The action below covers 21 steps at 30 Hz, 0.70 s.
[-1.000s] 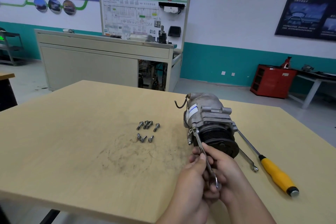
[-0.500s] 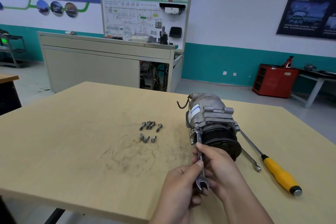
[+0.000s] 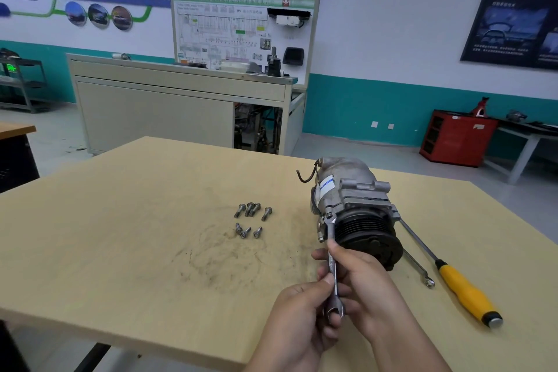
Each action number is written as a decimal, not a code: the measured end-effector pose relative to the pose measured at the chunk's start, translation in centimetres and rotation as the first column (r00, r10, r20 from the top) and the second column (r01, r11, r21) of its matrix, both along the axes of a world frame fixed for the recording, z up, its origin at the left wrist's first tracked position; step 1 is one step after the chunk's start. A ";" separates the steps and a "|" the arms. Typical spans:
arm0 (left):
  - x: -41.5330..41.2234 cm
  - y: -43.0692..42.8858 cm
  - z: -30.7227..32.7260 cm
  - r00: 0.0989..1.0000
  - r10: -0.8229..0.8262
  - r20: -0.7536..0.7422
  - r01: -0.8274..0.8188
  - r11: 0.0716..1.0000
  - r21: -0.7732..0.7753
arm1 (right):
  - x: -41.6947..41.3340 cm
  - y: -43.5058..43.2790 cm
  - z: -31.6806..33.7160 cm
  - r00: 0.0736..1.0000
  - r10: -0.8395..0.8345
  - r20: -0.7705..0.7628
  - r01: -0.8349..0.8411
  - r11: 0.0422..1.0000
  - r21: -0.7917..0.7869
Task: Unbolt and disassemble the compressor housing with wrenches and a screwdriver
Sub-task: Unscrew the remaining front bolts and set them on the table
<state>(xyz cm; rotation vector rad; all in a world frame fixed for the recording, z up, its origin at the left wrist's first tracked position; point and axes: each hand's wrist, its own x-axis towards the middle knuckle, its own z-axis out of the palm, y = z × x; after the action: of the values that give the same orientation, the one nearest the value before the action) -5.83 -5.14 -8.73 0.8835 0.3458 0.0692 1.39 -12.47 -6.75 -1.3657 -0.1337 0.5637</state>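
table (image 3: 120, 251): pale wood, fills the lower half of the frame; dark scuffs mark its middle.
bench (image 3: 157, 112): grey cabinet beyond the table, upper left of centre, with a wiring board (image 3: 241, 30) standing on its right end.
red cabinet (image 3: 456, 139): on the floor by the teal wall, at the right edge.
compressor (image 3: 353, 190): lies on its side on the table, right of centre; its black grooved pulley (image 3: 368, 232) faces the lower right, the grey housing points away toward the top, and a dark wire (image 3: 305, 178) curls out at its upper left.
left hand (image 3: 299, 320): bottom centre, thumb and fingers pinching the wrench low on its shank, just above the open end.
right hand (image 3: 365, 287): just right of the left hand and touching it, fingers wrapped round the same shank higher up, thumb laid along it.
hands: together, both clamped on the one wrench.
screwdriver (image 3: 465, 290): on the table at the lower right, yellow handle nearest, shaft running up-left to the compressor's right side; tip hidden.
wrench (image 3: 332, 263): nearly upright in the frame, top end seated on a bolt at the housing's left front flange, open end down between the hands.
second wrench (image 3: 419, 269): flat on the table between pulley and screwdriver, ring end showing, the rest behind the pulley.
bolts (image 3: 250, 219): seven loose on the table, centre of the frame, left of the compressor; four in an upper row, three below.
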 end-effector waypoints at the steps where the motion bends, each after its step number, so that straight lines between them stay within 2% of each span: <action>1: 0.0 0.0 0.1 1.000 -0.008 -0.001 0.008 1.000 -0.026 | 0.0 0.0 0.0 1.000 -0.004 0.003 0.004 1.000 0.000; 7: -0.1 0.0 0.5 0.995 -0.096 0.008 0.096 0.977 -0.192 | 0.0 -0.1 -0.1 1.000 -0.020 -0.021 0.021 0.998 0.064; 14: 0.0 -0.3 0.7 0.988 -0.154 -0.015 0.132 0.889 -0.438 | -0.3 0.2 -0.4 0.992 -0.117 -0.055 0.124 0.985 0.124; 17: 0.1 -0.4 0.7 0.989 -0.148 -0.012 0.127 0.885 -0.448 | -0.2 0.2 -0.4 0.992 -0.117 -0.048 0.122 0.986 0.115; 21: 0.1 -0.7 0.4 0.992 -0.126 -0.022 0.109 0.923 -0.370 | -0.1 0.0 -0.4 0.994 -0.106 0.017 0.104 0.992 0.072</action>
<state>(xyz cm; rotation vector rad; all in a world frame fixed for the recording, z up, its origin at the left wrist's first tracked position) -5.70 -5.84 -8.30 0.5315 0.3333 -0.1252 1.32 -12.51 -7.16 -1.3020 -0.0967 0.4530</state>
